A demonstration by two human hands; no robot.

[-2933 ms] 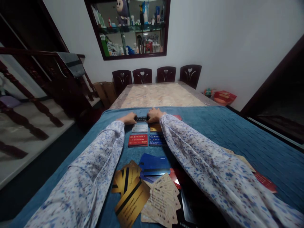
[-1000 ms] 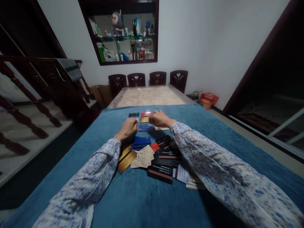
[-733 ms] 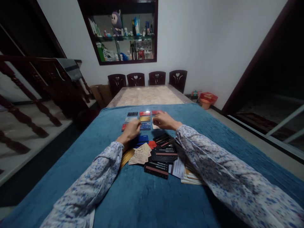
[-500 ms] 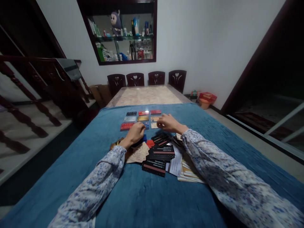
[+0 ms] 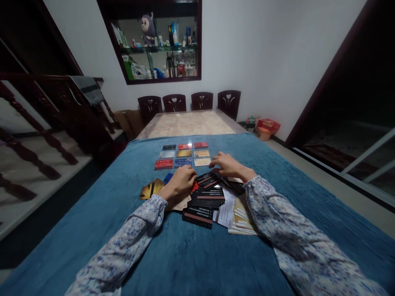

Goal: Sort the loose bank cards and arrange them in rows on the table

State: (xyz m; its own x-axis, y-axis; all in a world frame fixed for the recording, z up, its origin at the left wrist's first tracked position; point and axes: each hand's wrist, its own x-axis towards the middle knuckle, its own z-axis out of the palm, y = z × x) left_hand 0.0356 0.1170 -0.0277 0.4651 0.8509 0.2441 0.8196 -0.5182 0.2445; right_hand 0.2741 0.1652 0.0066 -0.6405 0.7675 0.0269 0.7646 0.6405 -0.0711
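Note:
A neat grid of cards (image 5: 182, 155) lies in three rows on the blue cloth (image 5: 197, 255). Nearer to me a loose heap of cards (image 5: 207, 201) is spread out: black ones with red stripes, beige, gold and white ones. My left hand (image 5: 181, 183) rests palm down on the left part of the heap, fingers curled over the cards. My right hand (image 5: 227, 165) hovers at the heap's far edge, just right of the grid, fingers bent and slightly apart. Whether either hand grips a card is hidden.
Beyond the cloth the marble table top (image 5: 188, 123) runs to a row of dark chairs (image 5: 188, 102). A wall cabinet (image 5: 157, 41) hangs above. A wooden stair rail (image 5: 40, 102) stands left. Red boxes (image 5: 268, 125) sit on the floor at right.
Both hands have drawn back from the far row of the grid toward me and now sit over the loose heap. The view has pulled back too, and the full grid shows.

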